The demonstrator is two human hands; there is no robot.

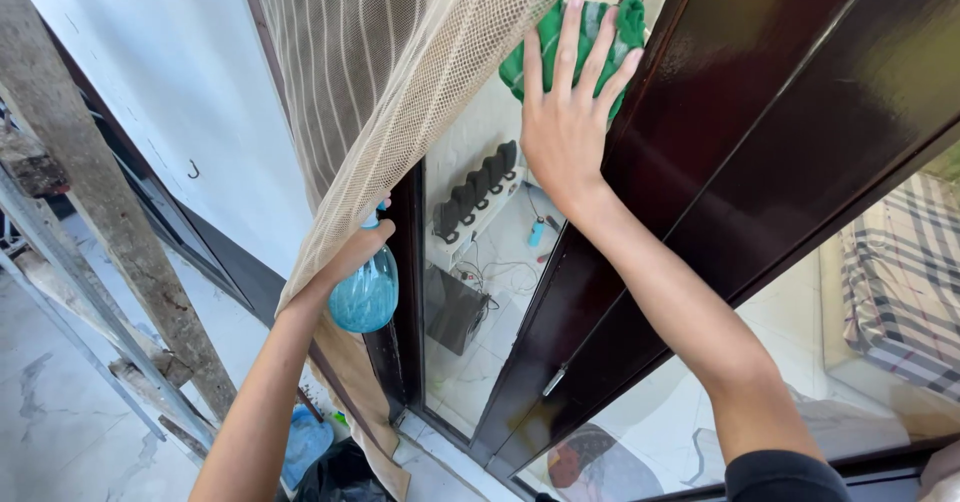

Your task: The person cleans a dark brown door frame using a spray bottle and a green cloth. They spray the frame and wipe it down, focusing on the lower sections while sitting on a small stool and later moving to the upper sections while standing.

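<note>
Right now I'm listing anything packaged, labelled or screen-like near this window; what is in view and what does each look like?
Spray bottle: in the left hand, beside the dark door frame; rounded, translucent teal, no label visible.
Bag: low on the floor beneath the left arm; soft, light blue, too blurred to tell more.
No signs or screens in view.

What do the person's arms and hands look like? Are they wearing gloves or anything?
No gloves. Both hands are bare: the left hand and the right hand show no rings, watch or bracelets that I can see. Both forearms are bare and slim too. The only clothing in view is a dark sleeve on the right arm, near the bottom edge of the picture. No sleeve shows on the left arm.
</note>
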